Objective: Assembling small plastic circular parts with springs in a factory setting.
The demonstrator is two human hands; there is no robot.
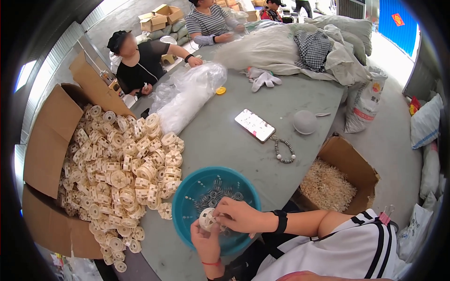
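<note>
Two hands, left hand (205, 240) and right hand (240, 215), both pinch closed on one cream, slotted plastic wheel (206, 218) at lower centre of the frame, its flat face turned up-left, above one blue bowl (187, 202) beside countless wheels in a box (49, 136).

In my left hand (205, 239) the cream wheel part (206, 218) looks like matt moulded plastic, same as the heap (124, 175) spilling from the rough brown cardboard box (49, 133). My right hand (241, 215) hovers over a smooth, glossy teal plastic basin (187, 199); the small springs (213, 194) inside seem to be shiny metal, though they're tiny. The grey tabletop (225, 140) is dull and smooth. Clear plastic bags (187, 96) glisten.
</note>
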